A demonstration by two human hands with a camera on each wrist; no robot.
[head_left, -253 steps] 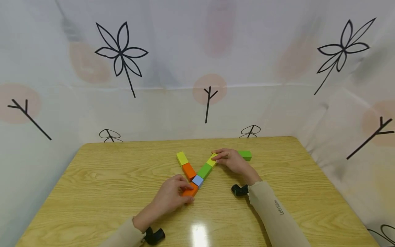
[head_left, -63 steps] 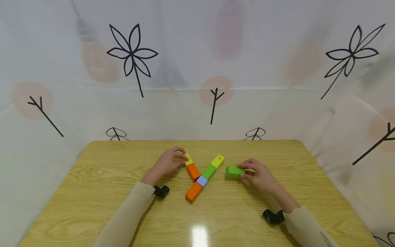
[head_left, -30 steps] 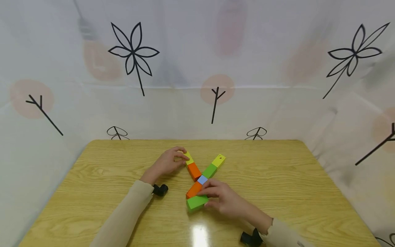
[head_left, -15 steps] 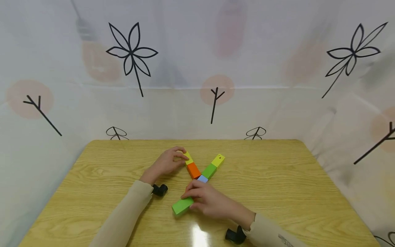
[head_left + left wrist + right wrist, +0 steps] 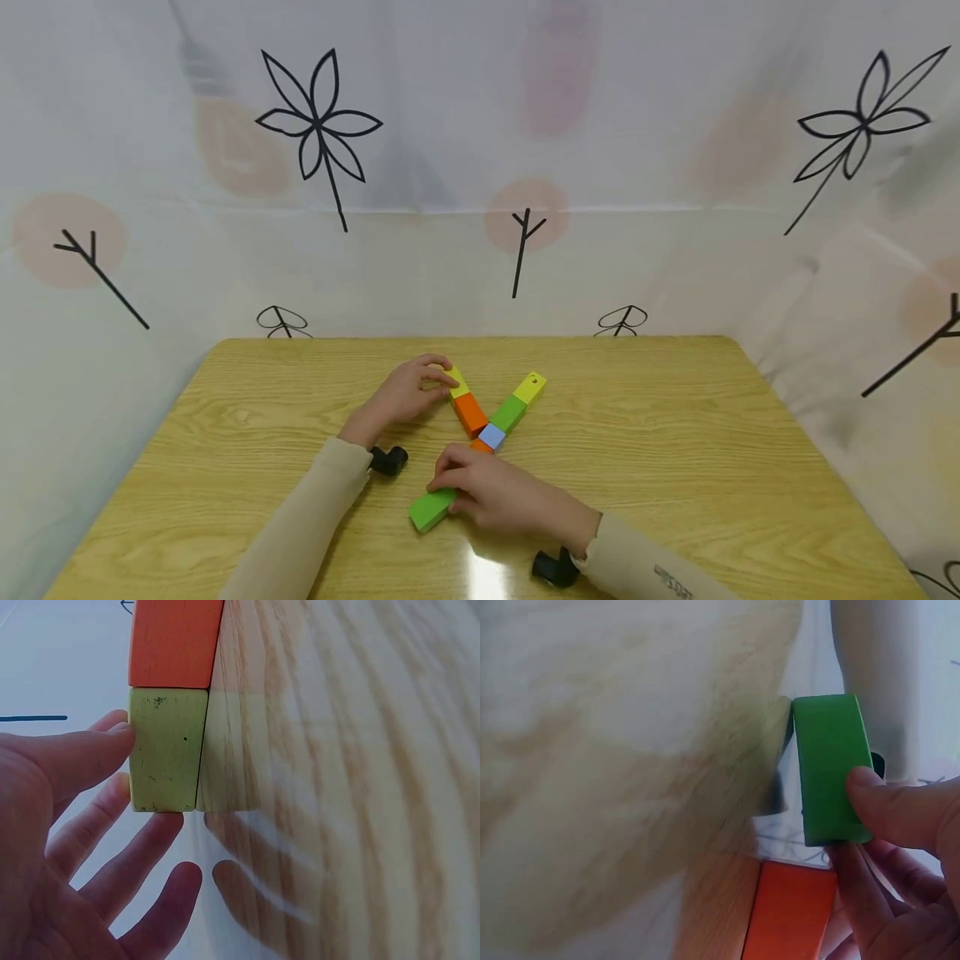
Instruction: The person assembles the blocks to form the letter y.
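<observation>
Around the yellow block (image 5: pixel 166 754) at the row's far left end are the fingertips of my left hand (image 5: pixel 405 390). Its thumb lies at the upper edge; other fingertips reach behind the block and to its end. My right hand (image 5: pixel 498 492) pinches a green block (image 5: pixel 829 765) between thumb and fingers. In the right wrist view that block is apart from the wood, beside the end of an orange block (image 5: pixel 791 907). The right hand covers most of this orange block in the head view. A blue block (image 5: pixel 492 437) lies where the two rows meet.
Another orange block (image 5: pixel 470 414) joins the left yellow block to the blue one. A second green block (image 5: pixel 509 413) and a second yellow block (image 5: pixel 530 387) form the right branch. The wooden tabletop (image 5: pixel 660 417) ends at a patterned cloth (image 5: pixel 420 275) behind.
Earlier, my left hand was at the lower orange block and moved to the left yellow block. My right hand picked up the green block at right and carried it left and nearer, below the lower orange block.
</observation>
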